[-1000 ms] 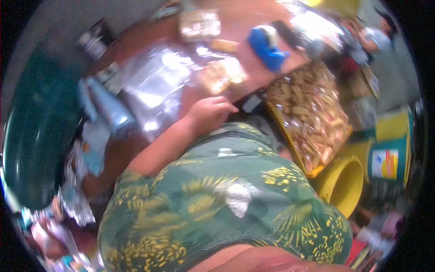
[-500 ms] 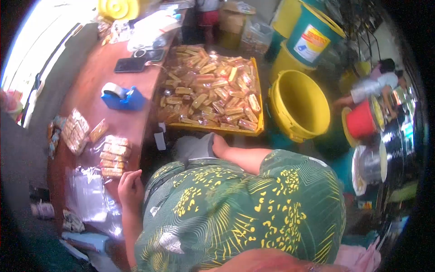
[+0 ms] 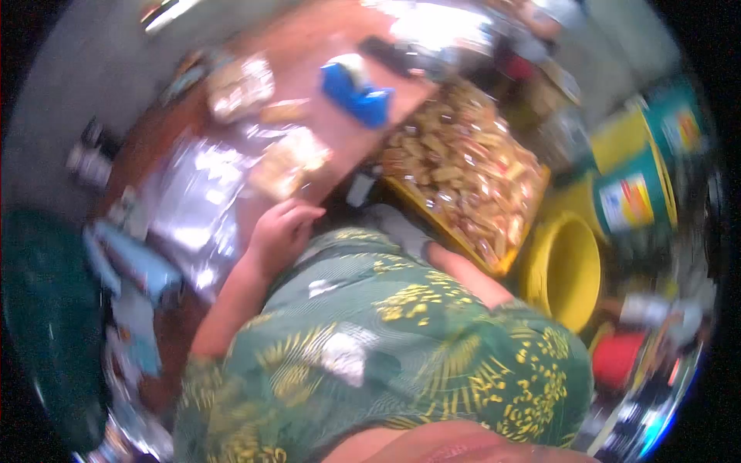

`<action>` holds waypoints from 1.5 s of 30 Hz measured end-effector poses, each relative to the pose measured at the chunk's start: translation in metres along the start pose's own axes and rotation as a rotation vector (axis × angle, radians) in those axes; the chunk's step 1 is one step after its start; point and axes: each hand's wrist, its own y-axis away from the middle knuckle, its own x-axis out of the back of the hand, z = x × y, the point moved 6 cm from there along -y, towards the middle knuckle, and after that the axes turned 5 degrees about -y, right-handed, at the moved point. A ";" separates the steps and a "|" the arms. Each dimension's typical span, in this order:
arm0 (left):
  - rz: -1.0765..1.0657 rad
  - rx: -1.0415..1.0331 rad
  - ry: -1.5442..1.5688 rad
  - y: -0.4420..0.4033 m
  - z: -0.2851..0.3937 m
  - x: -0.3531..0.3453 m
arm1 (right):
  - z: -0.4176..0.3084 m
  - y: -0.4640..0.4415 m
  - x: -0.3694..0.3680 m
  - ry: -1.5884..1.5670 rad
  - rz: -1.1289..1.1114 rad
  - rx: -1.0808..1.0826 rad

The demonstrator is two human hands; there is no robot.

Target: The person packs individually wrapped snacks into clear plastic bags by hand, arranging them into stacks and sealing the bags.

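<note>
- Broadly, a reddish-brown table (image 3: 297,50) stretches from lower left to upper right, slightly blurred.
- My green shirt (image 3: 432,370), patterned in yellow and white, fills the lower middle.
- Beyond it, near the table's right edge, a yellow tray (image 3: 440,223) holds a heap of golden wrapped pieces (image 3: 463,162).
- Just right of the tray is a yellow bucket (image 3: 538,258), its round mouth showing.
- Shiny clear plastic bags (image 3: 197,193) lie on the table's near left part.
- My right hand (image 3: 441,259) is by some grey cloth (image 3: 390,224), apart from my other hand; its fingers are hidden, so I cannot tell whether they grip anything.
- My left hand (image 3: 284,231) is at the table's edge, fingers loosely bent; blur keeps me from telling whether the fingertips meet.
- A blue tape dispenser (image 3: 355,92) sits farther up the table.
- Smallest, a clear-wrapped snack packet (image 3: 289,163) lies on the table just beyond my left fingertips, right of the bags.
</note>
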 end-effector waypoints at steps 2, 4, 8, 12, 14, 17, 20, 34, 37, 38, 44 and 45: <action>0.098 -0.055 -0.057 0.002 0.003 0.010 | 0.014 0.044 0.012 0.014 -0.169 -0.245; 0.183 0.070 -0.155 0.013 -0.004 0.020 | 0.003 0.075 0.038 -0.028 -0.139 -0.261; 0.386 0.223 -0.313 0.020 -0.011 0.037 | -0.100 0.066 0.104 -0.052 0.180 0.345; 0.290 0.381 -0.426 0.016 -0.023 0.028 | -0.201 0.030 0.135 -0.078 0.445 0.840; 0.226 0.396 -0.401 0.015 -0.029 0.027 | -0.222 -0.012 0.128 -0.071 0.520 0.977; 0.176 0.374 -0.302 0.018 -0.045 0.024 | -0.230 -0.055 0.114 -0.050 0.492 0.954; 0.260 0.272 -0.314 0.026 -0.038 0.029 | -0.238 -0.035 0.107 0.074 0.661 0.801; -0.051 0.054 -0.665 -0.027 -0.001 0.017 | -0.280 0.021 0.046 0.373 0.475 1.199; -0.224 0.019 -0.691 -0.044 -0.011 -0.008 | -0.274 -0.026 0.047 -0.419 0.342 1.137; -0.364 -0.010 -0.681 -0.048 -0.003 -0.026 | -0.274 -0.033 0.047 -0.661 0.334 1.088; -0.285 -0.277 -0.636 -0.034 0.069 -0.047 | -0.316 0.035 0.013 -1.641 0.625 0.489; -0.229 -0.315 -0.627 -0.030 0.068 -0.049 | -0.320 0.048 0.008 -1.678 0.742 0.472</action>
